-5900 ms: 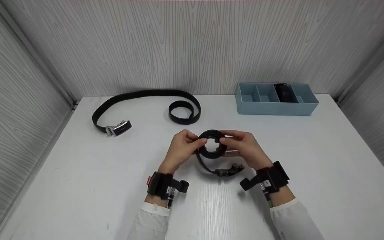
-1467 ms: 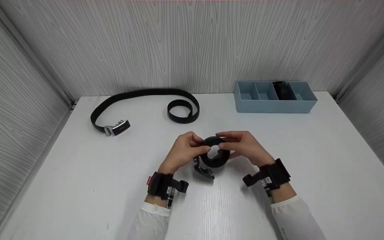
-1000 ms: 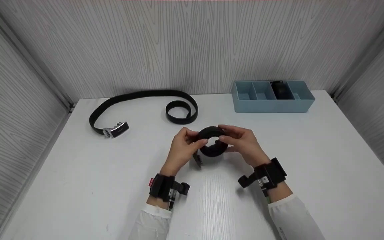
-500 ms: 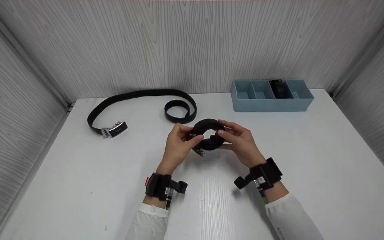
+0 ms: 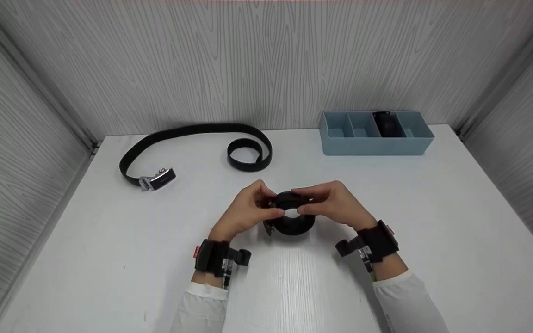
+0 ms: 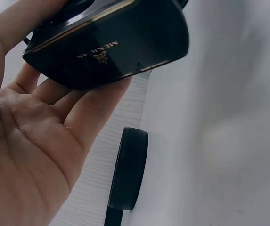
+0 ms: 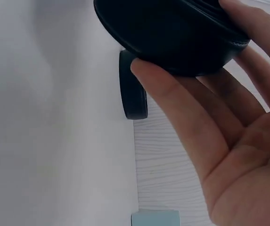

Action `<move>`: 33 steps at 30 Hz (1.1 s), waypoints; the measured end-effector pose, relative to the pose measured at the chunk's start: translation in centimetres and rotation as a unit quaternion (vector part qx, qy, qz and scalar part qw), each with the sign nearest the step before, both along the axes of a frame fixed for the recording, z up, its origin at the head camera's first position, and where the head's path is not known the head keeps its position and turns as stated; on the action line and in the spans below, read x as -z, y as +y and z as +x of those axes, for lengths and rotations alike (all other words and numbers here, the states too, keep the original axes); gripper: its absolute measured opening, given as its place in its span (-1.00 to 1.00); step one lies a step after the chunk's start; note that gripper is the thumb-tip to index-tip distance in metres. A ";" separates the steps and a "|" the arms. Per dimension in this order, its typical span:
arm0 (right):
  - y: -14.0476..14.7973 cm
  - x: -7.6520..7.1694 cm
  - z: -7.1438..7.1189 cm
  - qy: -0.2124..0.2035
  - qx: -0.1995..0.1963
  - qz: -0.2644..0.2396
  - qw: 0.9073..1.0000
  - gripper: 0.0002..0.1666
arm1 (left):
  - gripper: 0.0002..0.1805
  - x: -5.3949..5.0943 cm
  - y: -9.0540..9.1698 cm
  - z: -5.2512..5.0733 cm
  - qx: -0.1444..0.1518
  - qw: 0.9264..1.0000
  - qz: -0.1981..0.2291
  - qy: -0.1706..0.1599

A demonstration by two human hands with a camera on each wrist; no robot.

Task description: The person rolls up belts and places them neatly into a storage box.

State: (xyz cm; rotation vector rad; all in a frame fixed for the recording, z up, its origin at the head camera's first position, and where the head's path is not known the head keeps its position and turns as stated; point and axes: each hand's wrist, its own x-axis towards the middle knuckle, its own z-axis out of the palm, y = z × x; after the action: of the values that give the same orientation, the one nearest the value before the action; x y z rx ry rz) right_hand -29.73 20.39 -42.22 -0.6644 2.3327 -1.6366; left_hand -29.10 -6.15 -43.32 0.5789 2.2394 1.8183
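Between both hands is a black belt (image 5: 294,227) rolled into a coil, held just above the table with its centre hole showing. My left hand (image 5: 242,212) grips the coil's left side, thumb in front and fingers behind. Beside those fingers lies the belt's dark buckle (image 6: 125,47), with gold edges and lettering in the left wrist view. On the right side, my right hand (image 5: 339,207) pinches the coil between thumb and fingers. The right wrist view shows the strap's smooth outer face (image 7: 172,37) against the fingertips. A second black belt (image 5: 197,128) lies behind, partly curled.
The second belt's silver and black buckle (image 5: 162,179) rests at the left. At the back right stands a blue divided box (image 5: 373,147); a black coiled item (image 5: 387,126) sits in its third compartment from the left. Wood-patterned panels (image 5: 266,60) border the white table (image 5: 109,259).
The buckle end, hanging loose below the coil earlier, is now drawn up against its left side. In the last half second both hands have brought the coil nearer to me and tipped it.
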 end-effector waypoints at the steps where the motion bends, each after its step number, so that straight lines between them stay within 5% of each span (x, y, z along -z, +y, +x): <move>1: 0.0 -0.1 0.1 0.003 0.009 -0.006 1.000 -0.48 | -0.61 0.0 0.1 -0.1 -0.003 1.000 0.009 0.003; 4: 0.1 -0.6 0.0 0.037 0.048 -0.028 0.998 -0.52 | -0.48 -0.2 0.5 -0.3 -0.021 0.998 0.047 0.037; 7: 0.4 -1.3 -0.6 0.105 0.113 -0.063 0.986 -0.55 | -0.31 -0.4 0.7 -0.5 -0.054 0.992 0.074 0.083; 12: 3.0 -3.0 -3.0 0.206 0.247 -0.102 0.941 -0.56 | -0.27 -0.1 0.9 -0.5 -0.116 0.984 0.039 0.128; 15: 5.4 -4.4 -5.4 0.241 0.319 -0.084 0.913 -0.57 | -0.31 0.2 0.9 -0.6 -0.136 0.980 0.012 0.145; 21: 9.6 -5.7 -10.5 0.245 0.441 0.008 0.863 -0.58 | -0.36 0.3 1.1 -0.6 -0.142 0.979 0.008 0.149; 23: 10.4 -5.6 -11.9 0.217 0.464 0.040 0.858 -0.55 | -0.37 0.4 1.2 -0.6 -0.144 0.979 0.006 0.144; 28: 10.8 -4.2 -14.0 0.155 0.471 0.102 0.862 -0.47 | -0.36 0.7 1.4 -0.4 -0.143 0.979 -0.012 0.144; 33: 10.1 -2.3 -15.5 0.176 0.458 0.171 0.854 -0.49 | -0.37 0.7 1.5 -0.6 -0.137 0.979 -0.018 0.149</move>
State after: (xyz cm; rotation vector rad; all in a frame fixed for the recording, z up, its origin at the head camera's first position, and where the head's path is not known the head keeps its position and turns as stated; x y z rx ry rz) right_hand -45.18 30.50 -39.92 0.3467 3.4098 -1.3293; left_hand -29.70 -4.61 -43.99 0.5938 2.6611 1.9180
